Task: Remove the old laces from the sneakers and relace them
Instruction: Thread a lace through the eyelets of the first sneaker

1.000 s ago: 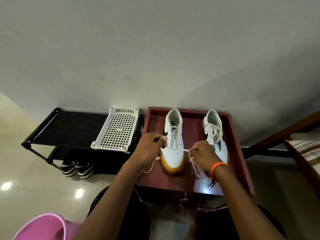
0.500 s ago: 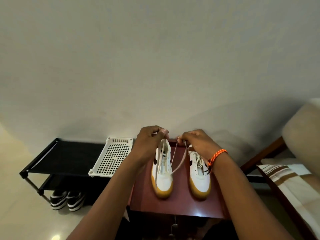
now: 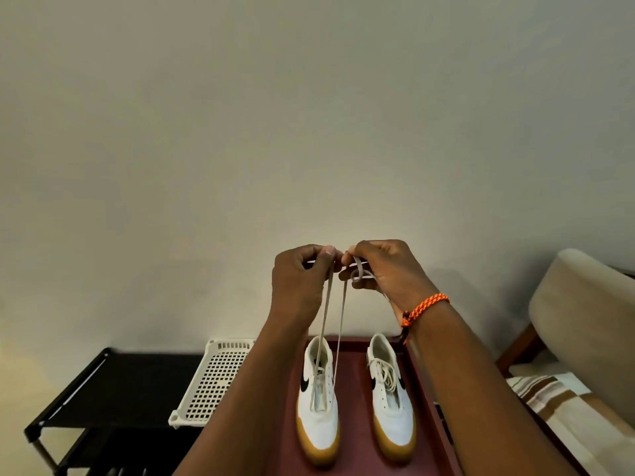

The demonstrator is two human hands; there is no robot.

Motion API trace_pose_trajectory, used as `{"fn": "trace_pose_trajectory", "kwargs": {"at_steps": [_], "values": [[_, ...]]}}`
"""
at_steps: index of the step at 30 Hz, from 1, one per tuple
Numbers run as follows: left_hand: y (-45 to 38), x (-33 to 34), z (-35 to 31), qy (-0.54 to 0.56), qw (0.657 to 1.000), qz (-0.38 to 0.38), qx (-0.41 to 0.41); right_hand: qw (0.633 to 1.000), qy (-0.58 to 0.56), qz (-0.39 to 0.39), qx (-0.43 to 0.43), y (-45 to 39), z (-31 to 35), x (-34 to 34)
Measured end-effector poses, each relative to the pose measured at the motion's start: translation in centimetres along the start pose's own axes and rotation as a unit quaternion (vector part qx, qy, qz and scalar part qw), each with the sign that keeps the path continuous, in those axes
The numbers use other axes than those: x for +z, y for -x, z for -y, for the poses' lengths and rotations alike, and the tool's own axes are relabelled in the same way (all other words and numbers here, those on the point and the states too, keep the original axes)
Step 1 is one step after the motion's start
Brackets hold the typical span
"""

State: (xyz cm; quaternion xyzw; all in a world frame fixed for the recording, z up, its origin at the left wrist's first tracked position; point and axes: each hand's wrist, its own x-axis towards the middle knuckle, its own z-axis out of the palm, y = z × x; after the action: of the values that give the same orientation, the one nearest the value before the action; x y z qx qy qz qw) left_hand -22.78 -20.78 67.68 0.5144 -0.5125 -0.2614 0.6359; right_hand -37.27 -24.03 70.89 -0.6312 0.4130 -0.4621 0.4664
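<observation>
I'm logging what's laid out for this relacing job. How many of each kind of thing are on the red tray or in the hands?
White sneakers with gum soles: 2
White laces: 2, one held up by both hands, one loose on the right-side sneaker
Total: 4

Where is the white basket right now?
In the head view, the basket sits lower left on the black rack, just left of the red tray holding the sneakers.
</observation>
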Motion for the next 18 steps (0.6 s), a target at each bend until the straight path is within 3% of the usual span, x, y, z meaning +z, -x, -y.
{"fn": "trace_pose_trajectory", "kwargs": {"at_steps": [14, 18], "values": [[-0.7, -1.4, -9.1, 0.045, 0.996, -0.047, 0.064, 0.987, -0.099, -0.061, -0.111, 1.3, 7.6, 1.5], [-1.5, -1.5, -10.0, 0.041, 0.993, -0.049, 0.096, 0.974, -0.048, -0.101, -0.198, 0.8, 7.3, 1.8]]}}
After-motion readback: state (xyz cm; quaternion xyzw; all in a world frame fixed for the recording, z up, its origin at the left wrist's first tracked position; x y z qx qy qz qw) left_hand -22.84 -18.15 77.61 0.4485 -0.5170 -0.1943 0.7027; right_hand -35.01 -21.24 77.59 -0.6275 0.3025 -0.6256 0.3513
